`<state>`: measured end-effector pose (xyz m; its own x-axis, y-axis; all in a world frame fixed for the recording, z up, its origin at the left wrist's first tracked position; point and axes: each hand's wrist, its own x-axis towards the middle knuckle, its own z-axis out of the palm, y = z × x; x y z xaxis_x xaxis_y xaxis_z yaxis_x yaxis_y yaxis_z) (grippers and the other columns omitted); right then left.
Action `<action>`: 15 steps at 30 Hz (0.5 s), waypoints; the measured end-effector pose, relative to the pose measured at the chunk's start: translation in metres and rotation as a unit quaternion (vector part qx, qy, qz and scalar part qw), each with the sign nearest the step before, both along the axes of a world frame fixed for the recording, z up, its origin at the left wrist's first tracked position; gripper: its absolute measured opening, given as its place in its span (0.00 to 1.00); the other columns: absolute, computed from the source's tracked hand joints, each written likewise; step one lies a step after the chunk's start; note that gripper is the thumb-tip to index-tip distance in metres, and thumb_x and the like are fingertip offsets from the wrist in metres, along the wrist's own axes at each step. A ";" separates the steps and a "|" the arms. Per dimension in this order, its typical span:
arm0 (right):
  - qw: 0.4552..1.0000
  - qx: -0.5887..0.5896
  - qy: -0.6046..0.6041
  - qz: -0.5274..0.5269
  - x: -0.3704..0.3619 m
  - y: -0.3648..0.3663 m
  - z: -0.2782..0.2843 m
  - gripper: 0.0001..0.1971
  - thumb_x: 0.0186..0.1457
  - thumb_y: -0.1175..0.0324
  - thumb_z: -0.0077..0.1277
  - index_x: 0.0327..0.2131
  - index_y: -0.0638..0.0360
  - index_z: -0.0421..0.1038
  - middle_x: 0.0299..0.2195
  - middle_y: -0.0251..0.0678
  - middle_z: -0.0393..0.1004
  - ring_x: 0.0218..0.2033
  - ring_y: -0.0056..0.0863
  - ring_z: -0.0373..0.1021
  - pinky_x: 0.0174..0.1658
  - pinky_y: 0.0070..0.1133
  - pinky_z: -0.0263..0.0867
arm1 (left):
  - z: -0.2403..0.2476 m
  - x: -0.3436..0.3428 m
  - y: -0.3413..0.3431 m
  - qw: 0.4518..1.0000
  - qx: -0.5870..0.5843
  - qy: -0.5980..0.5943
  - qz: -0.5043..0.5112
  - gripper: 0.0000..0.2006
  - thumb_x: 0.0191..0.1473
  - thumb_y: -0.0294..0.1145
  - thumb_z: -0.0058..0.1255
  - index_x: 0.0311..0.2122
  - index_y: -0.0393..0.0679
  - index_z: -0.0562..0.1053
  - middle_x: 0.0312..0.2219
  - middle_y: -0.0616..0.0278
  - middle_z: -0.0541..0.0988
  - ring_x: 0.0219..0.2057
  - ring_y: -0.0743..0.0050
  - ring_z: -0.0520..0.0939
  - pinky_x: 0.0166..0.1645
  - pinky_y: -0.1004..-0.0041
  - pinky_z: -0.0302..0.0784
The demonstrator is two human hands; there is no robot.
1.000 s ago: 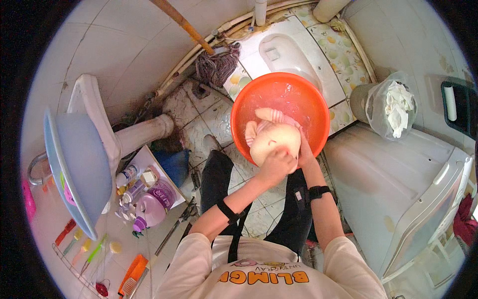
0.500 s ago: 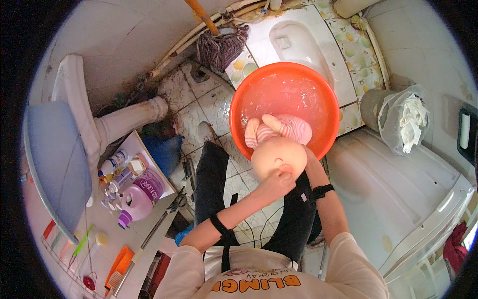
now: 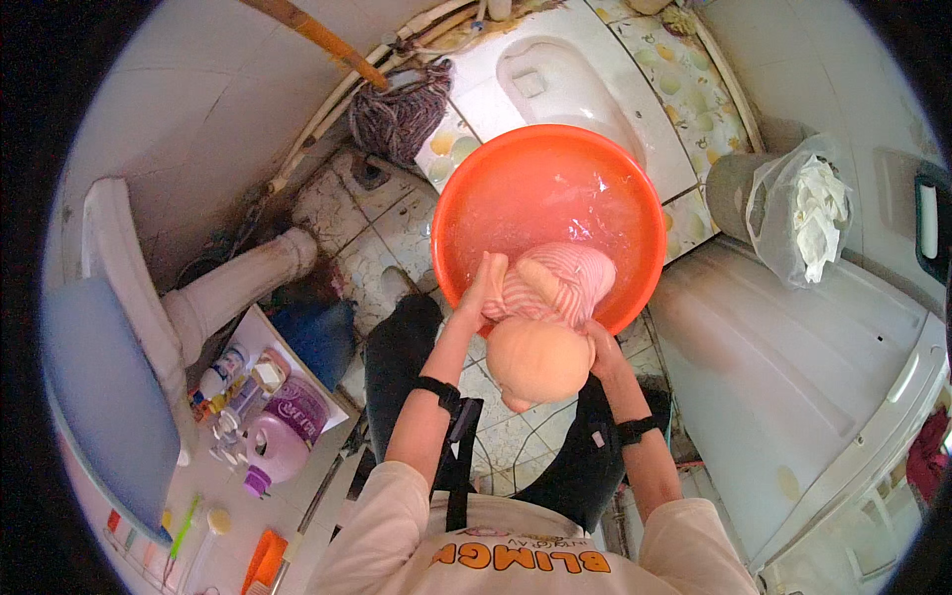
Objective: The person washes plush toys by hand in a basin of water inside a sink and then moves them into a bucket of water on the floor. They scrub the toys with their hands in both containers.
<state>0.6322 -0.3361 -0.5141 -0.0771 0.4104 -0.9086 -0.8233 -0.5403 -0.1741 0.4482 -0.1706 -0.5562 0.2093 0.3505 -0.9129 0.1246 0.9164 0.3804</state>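
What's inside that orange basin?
Shiny water and a pink-striped doll; its head hangs over the near rim. The doll covers part of the bottom, so what lies under it can't be seen.

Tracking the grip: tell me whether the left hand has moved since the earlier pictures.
Yes: judged against the squat toilet, the left hand has shifted leftward, off the doll's head.

From here the doll (image 3: 560, 297) looks soft and plump, its pink-and-white striped body tilted over the near side of a round orange basin (image 3: 474, 178) holding some water (image 3: 555, 203); its smooth, peach-coloured head hangs outside the near rim.
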 end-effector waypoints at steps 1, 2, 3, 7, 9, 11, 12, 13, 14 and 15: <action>0.999 0.007 -0.030 -0.011 0.010 -0.012 -0.003 0.11 0.45 0.70 0.42 0.34 0.63 0.68 0.30 0.34 0.73 0.31 0.25 0.71 0.36 0.22 0.67 | 0.010 0.025 0.002 0.956 -0.214 -0.169 0.112 0.29 0.52 0.60 0.39 0.44 0.41 0.70 0.38 0.53 0.75 0.38 0.61 0.77 0.45 0.66 0.71; 0.999 0.003 -0.038 -0.017 0.015 -0.012 0.000 0.11 0.45 0.70 0.42 0.34 0.63 0.68 0.30 0.34 0.73 0.31 0.25 0.71 0.36 0.22 0.67 | 0.013 0.038 0.008 0.962 -0.260 -0.083 0.021 0.26 0.55 0.53 0.40 0.48 0.41 0.66 0.43 0.56 0.72 0.44 0.65 0.74 0.46 0.67 0.73; 0.999 0.018 -0.042 0.025 0.001 0.006 0.010 0.13 0.45 0.69 0.43 0.36 0.63 0.68 0.31 0.34 0.73 0.29 0.24 0.70 0.35 0.21 0.66 | -0.004 0.016 0.009 0.966 -0.248 -0.069 0.027 0.26 0.55 0.53 0.40 0.48 0.41 0.66 0.43 0.56 0.72 0.44 0.65 0.74 0.46 0.67 0.73; 0.988 0.075 -0.063 0.117 0.004 0.018 0.011 0.20 0.51 0.58 0.46 0.42 0.64 0.68 0.33 0.35 0.74 0.29 0.24 0.69 0.35 0.20 0.65 | -0.039 -0.008 -0.006 0.983 -0.147 -0.082 0.069 0.21 0.47 0.38 0.55 0.45 0.37 0.69 0.35 0.56 0.77 0.35 0.67 0.79 0.37 0.72 0.77; 0.996 0.064 -0.007 0.066 0.025 0.008 0.007 0.23 0.54 0.53 0.43 0.45 0.62 0.66 0.35 0.35 0.74 0.32 0.22 0.70 0.35 0.20 0.66 | -0.029 0.005 -0.013 0.990 -0.089 -0.099 0.047 0.19 0.44 0.28 0.54 0.44 0.36 0.70 0.35 0.56 0.77 0.35 0.69 0.79 0.36 0.73 0.76; 0.997 0.056 0.055 0.017 0.030 0.011 0.012 0.26 0.56 0.48 0.40 0.48 0.60 0.64 0.37 0.35 0.74 0.34 0.20 0.70 0.36 0.20 0.66 | -0.002 0.016 -0.012 0.993 -0.071 -0.089 0.033 0.18 0.42 0.23 0.52 0.43 0.36 0.70 0.35 0.57 0.76 0.34 0.72 0.78 0.36 0.75 0.75; 0.998 0.035 0.010 -0.044 0.021 0.025 0.023 0.28 0.56 0.46 0.37 0.50 0.60 0.62 0.42 0.35 0.71 0.38 0.22 0.68 0.40 0.20 0.65 | 0.012 0.016 -0.011 0.994 -0.036 -0.106 0.009 0.17 0.43 0.22 0.50 0.42 0.37 0.71 0.36 0.58 0.76 0.35 0.72 0.78 0.37 0.74 0.75; 0.994 0.013 -0.035 -0.104 0.013 0.034 0.032 0.31 0.57 0.43 0.34 0.52 0.60 0.60 0.46 0.35 0.68 0.43 0.23 0.67 0.44 0.21 0.64 | 0.026 0.017 -0.009 0.992 -0.001 -0.123 -0.014 0.16 0.44 0.20 0.49 0.42 0.37 0.71 0.37 0.58 0.75 0.36 0.72 0.77 0.39 0.73 0.75; 0.993 0.015 -0.097 -0.066 0.026 0.016 0.022 0.29 0.58 0.46 0.35 0.54 0.60 0.56 0.50 0.35 0.64 0.47 0.23 0.64 0.48 0.23 0.63 | 0.047 0.038 -0.006 0.993 -0.001 -0.116 -0.020 0.17 0.40 0.19 0.51 0.40 0.37 0.72 0.37 0.59 0.75 0.36 0.73 0.77 0.39 0.74 0.75; 0.993 0.016 -0.098 -0.064 0.027 0.004 0.017 0.29 0.58 0.46 0.35 0.54 0.60 0.56 0.50 0.35 0.64 0.47 0.23 0.64 0.48 0.23 0.63 | 0.067 0.045 -0.001 0.993 -0.001 -0.117 -0.018 0.17 0.40 0.19 0.51 0.40 0.37 0.72 0.37 0.59 0.75 0.36 0.73 0.77 0.39 0.74 0.75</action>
